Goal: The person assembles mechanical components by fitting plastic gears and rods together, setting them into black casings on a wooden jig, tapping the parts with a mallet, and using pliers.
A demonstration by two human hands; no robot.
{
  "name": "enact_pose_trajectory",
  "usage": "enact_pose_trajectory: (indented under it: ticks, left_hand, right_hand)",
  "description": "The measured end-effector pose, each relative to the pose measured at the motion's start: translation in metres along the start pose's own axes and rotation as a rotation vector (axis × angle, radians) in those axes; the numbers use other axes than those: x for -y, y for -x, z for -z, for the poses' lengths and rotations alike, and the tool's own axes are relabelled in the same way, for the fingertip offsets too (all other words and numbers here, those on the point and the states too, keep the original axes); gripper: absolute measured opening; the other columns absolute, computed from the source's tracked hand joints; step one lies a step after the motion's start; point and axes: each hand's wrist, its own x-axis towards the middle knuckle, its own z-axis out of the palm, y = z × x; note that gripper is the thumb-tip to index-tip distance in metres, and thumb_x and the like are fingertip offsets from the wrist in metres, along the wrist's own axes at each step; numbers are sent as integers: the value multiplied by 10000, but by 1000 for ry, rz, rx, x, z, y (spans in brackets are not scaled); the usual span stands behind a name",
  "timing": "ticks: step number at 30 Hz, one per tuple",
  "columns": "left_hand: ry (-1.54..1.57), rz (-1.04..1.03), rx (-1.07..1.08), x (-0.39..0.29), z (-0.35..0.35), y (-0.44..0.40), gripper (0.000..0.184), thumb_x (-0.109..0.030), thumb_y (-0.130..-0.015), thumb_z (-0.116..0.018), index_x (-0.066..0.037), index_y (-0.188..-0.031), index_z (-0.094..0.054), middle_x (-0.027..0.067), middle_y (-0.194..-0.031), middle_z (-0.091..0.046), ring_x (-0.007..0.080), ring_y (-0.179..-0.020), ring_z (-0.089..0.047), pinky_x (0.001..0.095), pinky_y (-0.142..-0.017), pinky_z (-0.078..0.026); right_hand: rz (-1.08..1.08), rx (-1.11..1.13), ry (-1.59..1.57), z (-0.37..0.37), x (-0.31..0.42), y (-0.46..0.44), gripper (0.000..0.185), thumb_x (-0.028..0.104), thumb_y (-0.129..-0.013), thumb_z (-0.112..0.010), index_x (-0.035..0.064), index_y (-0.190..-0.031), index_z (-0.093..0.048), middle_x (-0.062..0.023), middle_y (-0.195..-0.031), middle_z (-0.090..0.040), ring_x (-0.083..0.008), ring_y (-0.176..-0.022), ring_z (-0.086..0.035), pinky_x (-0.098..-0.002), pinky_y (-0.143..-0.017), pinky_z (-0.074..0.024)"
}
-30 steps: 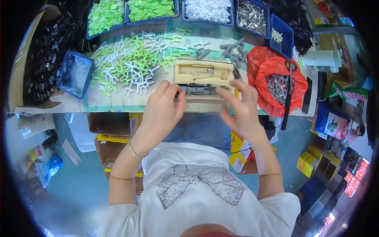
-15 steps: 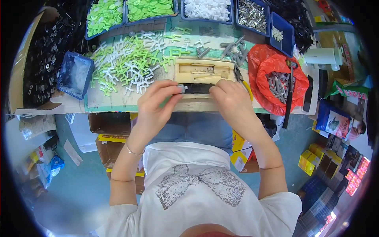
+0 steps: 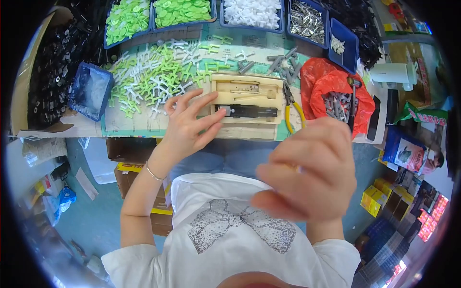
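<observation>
A cream fixture block (image 3: 247, 98) lies at the table's front edge, with a long black part (image 3: 254, 112) in its lower slot. A small grey piece (image 3: 224, 110) sits at the left end of that slot. My left hand (image 3: 189, 122) rests at the block's left side with spread fingers, a fingertip touching the grey piece. My right hand (image 3: 312, 170) is raised close to the camera, off the block and blurred, its fingers curled; whether it holds anything is hidden. Pliers with yellow handles (image 3: 288, 114) lie just right of the block.
Green and white Y-shaped pieces (image 3: 156, 72) are heaped left of the block. A red bag (image 3: 314, 77) of grey parts and a black-handled tool (image 3: 354, 98) lie at the right. Blue trays, one with white pieces (image 3: 252, 13), line the back; a blue bin (image 3: 91, 91) stands left.
My right hand has left the block and come up toward the camera. The fingers of my left hand have spread from a pinch, and the grey piece now sits in the slot.
</observation>
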Motion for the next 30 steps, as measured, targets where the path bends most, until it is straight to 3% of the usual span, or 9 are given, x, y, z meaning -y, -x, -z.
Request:
enact_pose_trajectory:
  ticks: [3, 6, 12, 14, 16, 17, 22, 27, 30]
  left_hand:
    - [-43, -15, 37, -1, 5, 1, 283, -233, -766, -693, -191, -1046, -694, 40, -1279, -542, 272, -1185, -449, 427, -942, -248]
    - [132, 55, 40, -8, 14, -9, 333, -246, -783, -680, -162, -1105, -659, 62, -1298, -522, 283, -1210, -424, 440, -972, -230]
    - [74, 7, -178, 27, -7, -83, 267, -125, -849, -594, -47, -1103, -619, 141, -1206, -575, 313, -1117, -527, 414, -942, -400]
    - [20, -95, -112, 38, -19, -105, 238, -125, -833, -604, -60, -1058, -649, 120, -1174, -602, 294, -1117, -536, 397, -954, -401]
    - [25, -160, -5, 40, -28, -119, 229, -134, -828, -604, -104, -1046, -667, 89, -1178, -610, 272, -1141, -526, 422, -977, -388]
    - [32, -163, -3, 41, -29, -122, 229, -134, -828, -604, -104, -1046, -667, 89, -1178, -610, 272, -1141, -526, 422, -977, -388]
    - [-150, -129, 119, 56, -28, -121, 200, -199, -843, -609, -151, -1016, -697, 50, -1154, -629, 251, -1126, -538, 546, -1021, -322]
    - [-28, -161, 46, 60, -13, -111, 151, -117, -820, -624, -4, -908, -671, 134, -1067, -645, 296, -1011, -583, 399, -919, -435]
    - [45, -31, 38, 56, -4, -97, 114, -44, -793, -614, 24, -879, -642, 160, -1075, -628, 336, -1008, -576, 437, -927, -440]
  right_hand:
    - [77, 122, 318, 20, 36, -11, 312, 434, -737, -702, 140, -742, -598, 34, -730, -564, -189, -694, -526, -419, -700, -406]
    - [169, 155, 535, 42, 60, -20, 251, 349, -788, -680, 167, -672, -552, 49, -690, -547, -131, -693, -530, -351, -721, -374]
    - [342, -25, 597, 41, 54, 1, 375, 314, -860, -641, 157, -564, -473, 62, -609, -511, -74, -633, -531, -256, -676, -390]
    - [386, -237, 673, 36, 44, 13, 314, 350, -925, -542, 144, -693, -494, 50, -700, -532, -83, -635, -517, -235, -604, -390]
    - [319, -135, 443, 30, 30, 22, 229, 383, -742, -702, 197, -751, -567, 44, -805, -583, -180, -836, -528, -405, -764, -368]
    - [145, 88, 447, 29, 38, 8, 209, 377, -752, -691, 207, -758, -571, 48, -831, -589, -183, -869, -529, -404, -786, -374]
    - [127, 134, 470, -9, 31, -21, 175, 344, -811, -607, 181, -829, -547, 28, -863, -583, -184, -840, -534, -366, -756, -407]
    - [168, -156, 376, -10, 17, -10, 192, 352, -897, -492, 164, -864, -510, 28, -848, -557, -144, -731, -514, -292, -659, -404]
    - [233, -697, 297, -32, 8, -13, 223, 357, -949, -423, 153, -885, -487, 27, -839, -542, -121, -665, -502, -248, -601, -403]
